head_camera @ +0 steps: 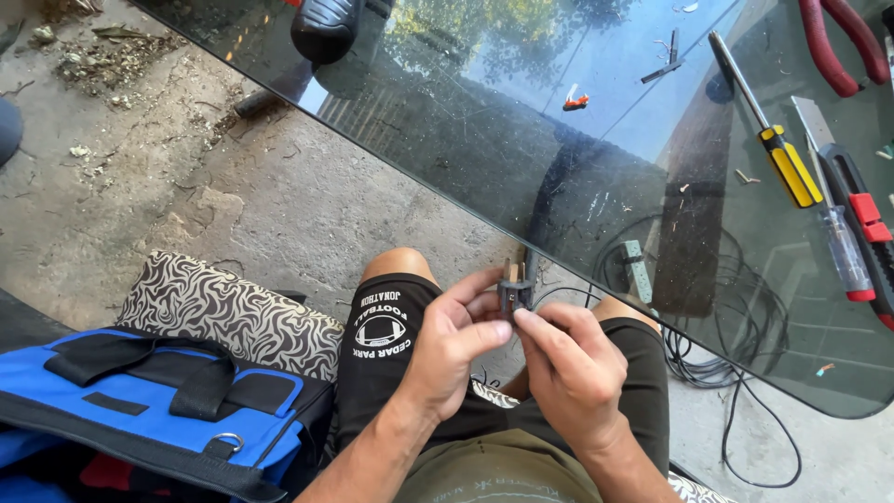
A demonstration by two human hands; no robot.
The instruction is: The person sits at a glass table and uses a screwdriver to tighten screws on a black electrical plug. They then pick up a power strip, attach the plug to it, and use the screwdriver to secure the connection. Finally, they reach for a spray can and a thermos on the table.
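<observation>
A small dark electrical plug [514, 291] with two metal prongs pointing up is pinched above the lap between the left hand [453, 346] and right hand [570, 365], and is best kept steady and clear of the glass tabletop [484, 140] edge.

I'm sitting outdoors in a yard turned makeshift workshop — rough, cracked concrete ground [279, 200] with dry leaf litter [112, 61] toward its far left. In front of me a dark glass tabletop [484, 140] mirrors trees and sky, and along its right edge lie a yellow-handled screwdriver [768, 126], a utility knife [852, 200] and red-handled pliers [843, 47] — a blue tool bag [158, 405] sits at my left.
</observation>
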